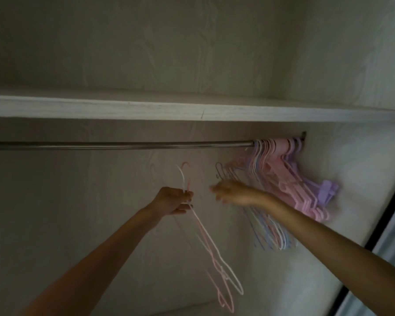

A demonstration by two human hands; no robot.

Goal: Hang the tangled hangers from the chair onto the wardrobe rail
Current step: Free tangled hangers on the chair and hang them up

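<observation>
I'm mid-hang: my left hand [172, 199] pinches two thin hangers [211, 252] below the rail [123, 145], my right hand [232, 192] (blurred, fingers seemingly loose) reaches the bundle [283, 176] at the rail's right end, so next I lift the hooks over.

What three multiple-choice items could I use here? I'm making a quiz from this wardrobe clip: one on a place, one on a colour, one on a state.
1. Where on the rail do the hung hangers sit?
A. left end
B. middle
C. right end

2. What colours are the hangers in the left hand?
A. pink and white
B. black
C. green

3. How is that hand?
A. flat and open
B. gripping hanger necks
C. resting on the shelf

Answers:
1 C, they bunch beside the right wall.
2 A, the thin held hangers show pink and white.
3 B, fingers curl round the necks below the hooks.
</observation>
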